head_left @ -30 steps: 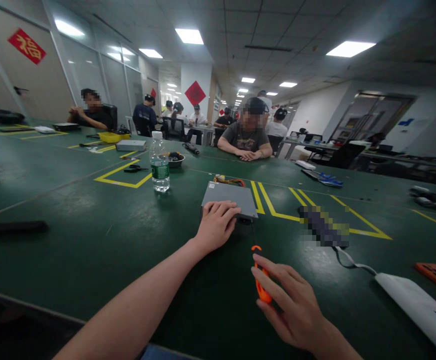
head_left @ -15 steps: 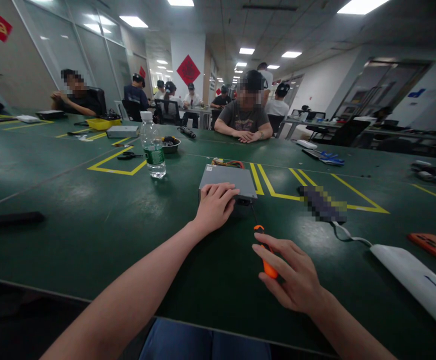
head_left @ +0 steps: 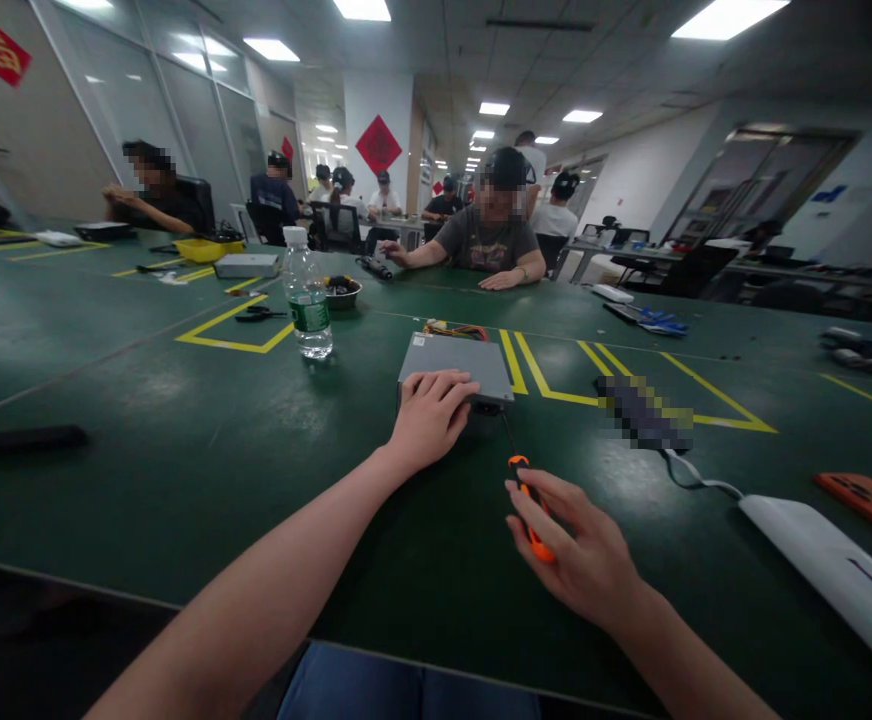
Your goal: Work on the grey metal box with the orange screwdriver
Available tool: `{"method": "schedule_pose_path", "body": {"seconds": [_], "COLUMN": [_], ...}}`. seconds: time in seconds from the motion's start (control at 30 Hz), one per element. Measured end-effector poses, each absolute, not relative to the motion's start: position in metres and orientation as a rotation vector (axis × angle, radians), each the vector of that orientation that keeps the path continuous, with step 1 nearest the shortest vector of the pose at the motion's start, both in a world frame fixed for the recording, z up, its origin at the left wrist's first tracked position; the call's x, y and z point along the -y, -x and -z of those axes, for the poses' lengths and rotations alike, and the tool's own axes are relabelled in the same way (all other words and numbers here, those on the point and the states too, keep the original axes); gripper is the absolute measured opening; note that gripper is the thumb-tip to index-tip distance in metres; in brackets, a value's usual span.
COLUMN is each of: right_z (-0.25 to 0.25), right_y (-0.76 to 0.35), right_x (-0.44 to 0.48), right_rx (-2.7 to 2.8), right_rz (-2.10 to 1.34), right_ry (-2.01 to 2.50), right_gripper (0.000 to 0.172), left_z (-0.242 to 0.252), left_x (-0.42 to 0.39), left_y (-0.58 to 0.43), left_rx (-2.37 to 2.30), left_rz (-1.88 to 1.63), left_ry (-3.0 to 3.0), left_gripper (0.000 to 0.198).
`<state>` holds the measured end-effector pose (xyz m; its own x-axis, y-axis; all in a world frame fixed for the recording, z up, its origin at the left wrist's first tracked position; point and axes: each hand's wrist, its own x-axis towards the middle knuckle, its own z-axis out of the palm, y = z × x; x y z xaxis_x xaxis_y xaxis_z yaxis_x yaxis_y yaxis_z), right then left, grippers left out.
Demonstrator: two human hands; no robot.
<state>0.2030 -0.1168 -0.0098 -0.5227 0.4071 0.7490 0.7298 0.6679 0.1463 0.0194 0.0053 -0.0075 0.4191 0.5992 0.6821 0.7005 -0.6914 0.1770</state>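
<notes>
A grey metal computer power supply unit [head_left: 473,358] lies on the green table, its coloured wires at the far side. My left hand [head_left: 433,418] grips its near left part, fingers laid over the top and thumb at the front. In my right hand [head_left: 575,535] is a screwdriver [head_left: 518,466] with an orange and black handle, held between the thumb and fingers. Its thin shaft points up and away to the unit's near right corner. The tip is too small to see clearly there.
Left of the unit stands a water bottle [head_left: 307,300], with a metal bowl [head_left: 342,293] behind it. At right lie a blurred dark device [head_left: 642,412], a white power bank [head_left: 830,575] with a cable, and an orange phone [head_left: 867,505]. Across the table sits a person [head_left: 488,235].
My right fingers have shifted around the screwdriver handle, closing nearer to it. My left hand and the power supply unit stay put. The person opposite has stretched an arm toward a dark object.
</notes>
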Motion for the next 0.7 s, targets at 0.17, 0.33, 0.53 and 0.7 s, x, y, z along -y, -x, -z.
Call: {"method": "schedule_pose_path", "body": {"seconds": [0.17,0.33,0.53,0.7], "right_z": [0.0047,0.0017,0.0043,0.0021], "right_y": [-0.2028,-0.2007,-0.1986,-0.2000], "right_x": [0.1200,0.1217,0.1234,0.1259], "right_rx": [2.057,2.084,2.254,2.267], "right_rz": [0.980,0.982,0.777,0.805], "right_ry": [0.892,0.892,0.843,0.818], "right_gripper": [0.019,0.009,0.011,0.023], "left_z": [0.0076,0.0078,0.0080,0.0073], "left_x": [-0.0056,-0.0058,-0.0055,-0.0052], "left_y": [-0.0191,-0.0191,-0.0194,-0.0195], "left_rx": [1.161,1.148,1.159,1.146], "left_rz": [1.137,1.141,1.142,1.146], "left_ry": [2.532,2.529,2.515,2.520], "left_gripper": [0.026,0.026,0.026,0.025]}}
